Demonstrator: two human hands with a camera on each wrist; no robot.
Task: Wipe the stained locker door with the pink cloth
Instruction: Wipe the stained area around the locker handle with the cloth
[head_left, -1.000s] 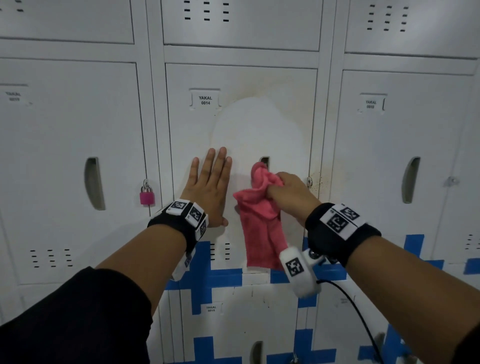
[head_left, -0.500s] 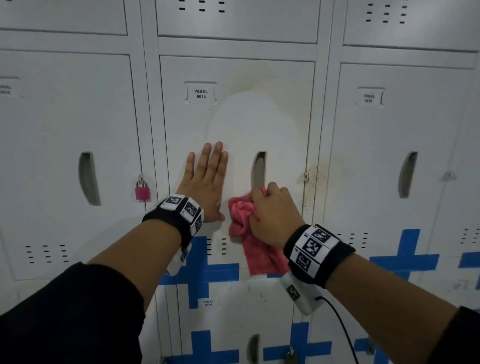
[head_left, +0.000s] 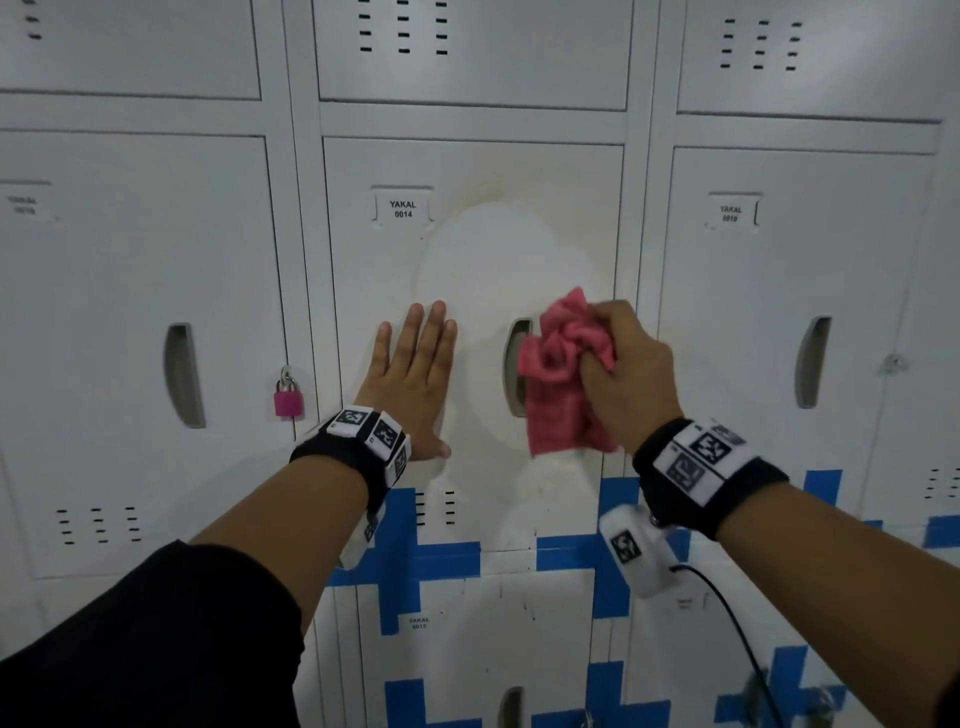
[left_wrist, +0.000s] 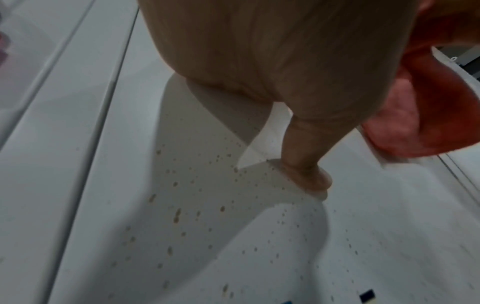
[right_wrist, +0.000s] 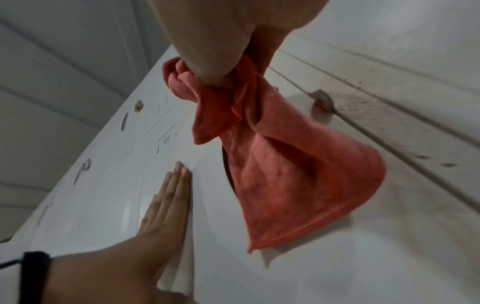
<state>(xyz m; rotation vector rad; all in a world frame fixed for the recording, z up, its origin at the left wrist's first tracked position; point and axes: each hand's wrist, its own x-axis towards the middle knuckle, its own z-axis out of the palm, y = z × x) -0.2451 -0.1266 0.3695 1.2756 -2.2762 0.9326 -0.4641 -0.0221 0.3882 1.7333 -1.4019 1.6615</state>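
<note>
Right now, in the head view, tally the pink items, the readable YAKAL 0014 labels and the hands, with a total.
Pink crumpled cloth: 1
Small pink padlock: 1
White YAKAL 0014 label: 1
Hands: 2, the left hand flat on the white metal locker door, the right hand gripping the cloth
Total: 5

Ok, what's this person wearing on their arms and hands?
Both hands bare: left hand, right hand. Each wrist has a black band with white square-patterned marker tiles and a white camera unit beneath; a black cable trails from the right one. A black sleeve covers the left forearm.
</note>
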